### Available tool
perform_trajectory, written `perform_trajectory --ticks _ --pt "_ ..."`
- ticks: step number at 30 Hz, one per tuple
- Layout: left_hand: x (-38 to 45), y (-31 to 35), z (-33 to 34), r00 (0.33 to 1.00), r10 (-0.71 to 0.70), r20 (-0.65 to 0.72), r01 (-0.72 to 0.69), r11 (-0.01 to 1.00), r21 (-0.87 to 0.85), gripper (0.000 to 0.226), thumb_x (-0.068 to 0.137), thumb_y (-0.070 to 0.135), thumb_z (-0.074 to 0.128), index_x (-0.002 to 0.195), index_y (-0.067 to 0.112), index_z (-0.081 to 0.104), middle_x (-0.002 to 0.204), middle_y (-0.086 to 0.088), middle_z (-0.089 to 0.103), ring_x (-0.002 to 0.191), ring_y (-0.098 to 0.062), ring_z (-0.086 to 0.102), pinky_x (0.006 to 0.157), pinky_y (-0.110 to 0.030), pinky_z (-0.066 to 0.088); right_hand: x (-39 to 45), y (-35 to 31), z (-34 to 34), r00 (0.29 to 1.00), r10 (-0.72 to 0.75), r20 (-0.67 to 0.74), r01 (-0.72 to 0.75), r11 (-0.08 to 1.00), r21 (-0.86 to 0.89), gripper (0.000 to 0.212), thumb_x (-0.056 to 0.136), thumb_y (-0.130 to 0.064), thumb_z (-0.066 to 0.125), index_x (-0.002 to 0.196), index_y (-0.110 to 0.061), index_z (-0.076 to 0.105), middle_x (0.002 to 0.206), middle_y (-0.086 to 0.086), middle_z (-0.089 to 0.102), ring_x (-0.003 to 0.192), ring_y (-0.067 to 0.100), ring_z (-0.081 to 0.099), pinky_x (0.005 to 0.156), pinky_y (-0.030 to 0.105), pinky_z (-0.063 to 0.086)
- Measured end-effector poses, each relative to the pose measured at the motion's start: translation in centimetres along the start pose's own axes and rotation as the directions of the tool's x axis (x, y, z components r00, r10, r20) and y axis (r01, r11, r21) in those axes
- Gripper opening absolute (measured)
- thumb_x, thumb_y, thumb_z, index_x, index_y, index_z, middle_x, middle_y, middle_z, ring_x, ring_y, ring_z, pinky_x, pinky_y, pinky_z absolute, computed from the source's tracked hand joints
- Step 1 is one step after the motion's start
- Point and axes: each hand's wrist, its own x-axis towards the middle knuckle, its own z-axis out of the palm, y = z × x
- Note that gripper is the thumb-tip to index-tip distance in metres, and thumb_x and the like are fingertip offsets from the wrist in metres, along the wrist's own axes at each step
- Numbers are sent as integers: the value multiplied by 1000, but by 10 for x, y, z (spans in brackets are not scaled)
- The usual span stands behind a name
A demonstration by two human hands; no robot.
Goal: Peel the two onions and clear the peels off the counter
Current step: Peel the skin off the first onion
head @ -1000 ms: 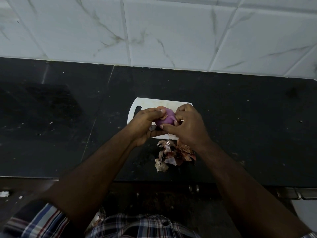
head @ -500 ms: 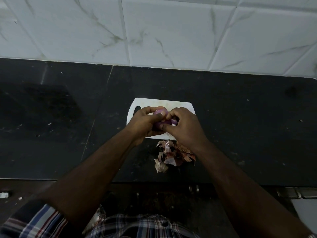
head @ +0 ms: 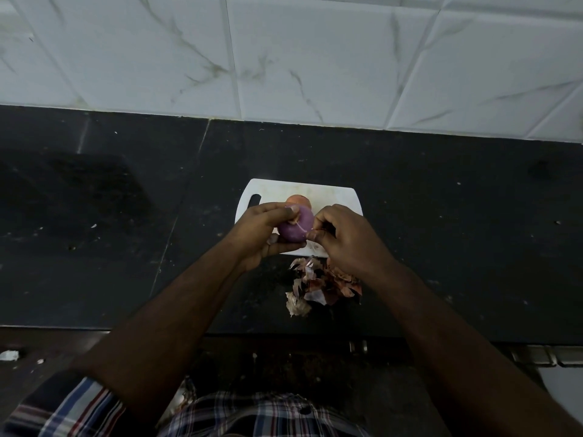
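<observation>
My left hand (head: 257, 233) grips a purple onion (head: 295, 227) with most of its skin off, held just above the near edge of a white cutting board (head: 328, 197). My right hand (head: 344, 239) pinches a thin pale strip of peel that still hangs from the onion's side. Behind the held onion a second onion (head: 299, 200), with orange-brown skin, lies on the board and is mostly hidden. A pile of dry peels (head: 321, 285) lies on the black counter (head: 126, 216) just in front of the board, partly under my right wrist.
A white marbled tile wall (head: 284, 52) rises behind the counter. The counter's front edge runs across below the peels, with a dark floor and small white scraps (head: 9, 354) at the lower left. A metal fitting (head: 542, 357) shows at the lower right.
My hands have parted a little, exposing more of the purple onion. My right hand now draws a thin strip of peel away to the right. The orange-skinned onion behind has come into sight.
</observation>
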Motion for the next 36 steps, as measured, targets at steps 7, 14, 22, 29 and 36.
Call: perform_trajectory --ticks 7,14,22,29,36 --pt "-2 0 -6 997 -66 29 68 994 -88 33 96 20 67 123 2 64 133 -25 59 85 -36 76 69 -38 64 -16 22 -3 988 131 81 -128 991 -39 12 89 -21 72 85 -18 61 85 -9 58 80 2 53 65 16 37" --pt "-3 -3 -6 986 -126 105 139 983 -119 42 98 25 63 128 -2 56 123 -25 58 51 -16 67 59 -35 64 -17 23 0 975 170 141 -151 979 -138 10 90 -21 68 85 -14 64 84 -2 62 78 13 56 65 29 41" --pt "-1 2 -16 975 -166 151 188 970 -151 52 86 33 71 123 0 58 108 -27 68 72 -26 63 58 -32 63 -15 26 0 955 192 224 -135 960 -246 18 89 -12 63 102 -15 75 100 2 66 97 21 63 72 23 38" --pt "2 -2 -11 987 -162 19 163 978 -130 44 89 31 75 125 8 65 122 -21 65 96 -30 72 81 -37 62 -10 -8 -13 985 152 -84 -142 982 121 47 80 -30 82 124 -28 67 114 -19 58 105 3 59 82 23 52" --pt "-7 8 3 993 -107 57 111 991 -80 21 96 25 66 107 8 70 112 -19 66 55 -15 58 62 -30 61 -7 -23 9 974 31 -226 22 974 226 60 64 -17 92 108 -36 55 108 -28 51 108 -1 55 77 15 55"
